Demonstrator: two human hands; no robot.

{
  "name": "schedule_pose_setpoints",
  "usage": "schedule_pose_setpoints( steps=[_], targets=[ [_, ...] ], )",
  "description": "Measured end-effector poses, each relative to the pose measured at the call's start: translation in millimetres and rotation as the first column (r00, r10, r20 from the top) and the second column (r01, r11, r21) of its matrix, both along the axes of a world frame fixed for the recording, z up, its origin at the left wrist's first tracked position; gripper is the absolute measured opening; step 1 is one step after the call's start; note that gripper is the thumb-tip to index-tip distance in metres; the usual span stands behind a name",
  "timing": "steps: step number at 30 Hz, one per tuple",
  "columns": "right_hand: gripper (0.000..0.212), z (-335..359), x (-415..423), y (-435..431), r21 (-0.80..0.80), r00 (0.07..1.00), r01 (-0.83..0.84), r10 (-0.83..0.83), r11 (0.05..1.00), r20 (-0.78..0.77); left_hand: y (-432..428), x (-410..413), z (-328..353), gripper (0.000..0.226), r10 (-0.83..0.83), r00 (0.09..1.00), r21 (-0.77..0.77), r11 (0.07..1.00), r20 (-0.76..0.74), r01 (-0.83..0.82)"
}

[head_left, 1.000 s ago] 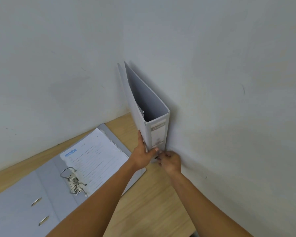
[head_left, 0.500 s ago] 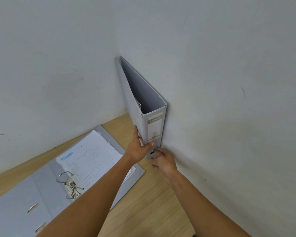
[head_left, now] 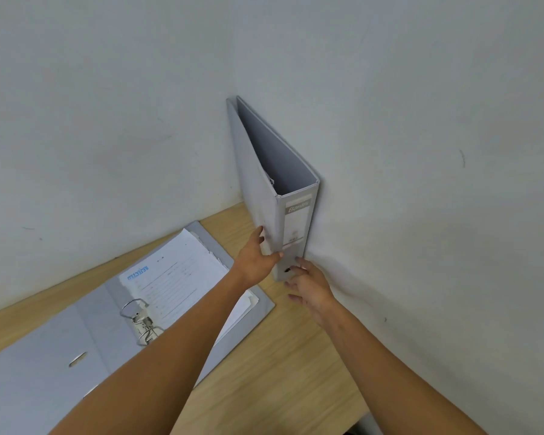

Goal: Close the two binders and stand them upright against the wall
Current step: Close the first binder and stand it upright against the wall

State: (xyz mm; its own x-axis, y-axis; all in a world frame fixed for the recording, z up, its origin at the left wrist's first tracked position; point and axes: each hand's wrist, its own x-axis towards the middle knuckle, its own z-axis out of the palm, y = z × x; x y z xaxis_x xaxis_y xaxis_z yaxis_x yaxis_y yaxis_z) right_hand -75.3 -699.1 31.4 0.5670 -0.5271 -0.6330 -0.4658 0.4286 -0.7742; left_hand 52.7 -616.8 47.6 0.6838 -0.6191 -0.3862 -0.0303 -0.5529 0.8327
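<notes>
Up in the corner around 1 o'clock, the closed binder [head_left: 266,189] stands upright against the right wall [head_left: 421,152]. Left hand [head_left: 256,262] grip is wrapped round its lower spine edge; right hand [head_left: 308,285] is loose, fingertips touching the base. The open binder [head_left: 85,334] lies flat on the surface [head_left: 280,372] at 8 o'clock.

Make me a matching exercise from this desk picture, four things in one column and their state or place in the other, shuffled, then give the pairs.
Things:
1. closed binder
2. open binder
3. left hand
4. right hand

States or places:
A. lying flat on the desk, rings up, papers showing
B. fingers spread at the foot of the spine
C. standing upright in the corner by the wall
D. gripping the front cover's edge

Pairs: 1-C, 2-A, 3-D, 4-B
</notes>
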Motion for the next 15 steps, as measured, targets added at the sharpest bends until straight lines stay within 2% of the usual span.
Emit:
schedule_pose_setpoints(
  steps=[4,8,11,15],
  targets=[
    [0.052,10,-4,12,-0.037,1.0,-0.018,0.018,0.999,0.006,26,-3,11,0.071,0.037,0.998,-0.047,0.998,-0.049,-0.039],
    [0.057,16,-10,32,-0.161,0.987,-0.155,0.159,0.975,0.013,73,-12,15,0.053,0.09,0.991,-0.091,0.991,-0.103,-0.1],
    [0.05,13,-9,61,-0.265,0.965,-0.253,0.26,0.93,-0.009,124,-23,17,0.045,0.173,0.973,-0.096,0.977,-0.151,-0.188],
    [0.038,6,-5,114,-0.274,0.921,-0.382,0.388,0.883,-0.035,197,-36,7,0.035,0.298,0.934,-0.07,0.946,-0.195,-0.316]
  ],
)
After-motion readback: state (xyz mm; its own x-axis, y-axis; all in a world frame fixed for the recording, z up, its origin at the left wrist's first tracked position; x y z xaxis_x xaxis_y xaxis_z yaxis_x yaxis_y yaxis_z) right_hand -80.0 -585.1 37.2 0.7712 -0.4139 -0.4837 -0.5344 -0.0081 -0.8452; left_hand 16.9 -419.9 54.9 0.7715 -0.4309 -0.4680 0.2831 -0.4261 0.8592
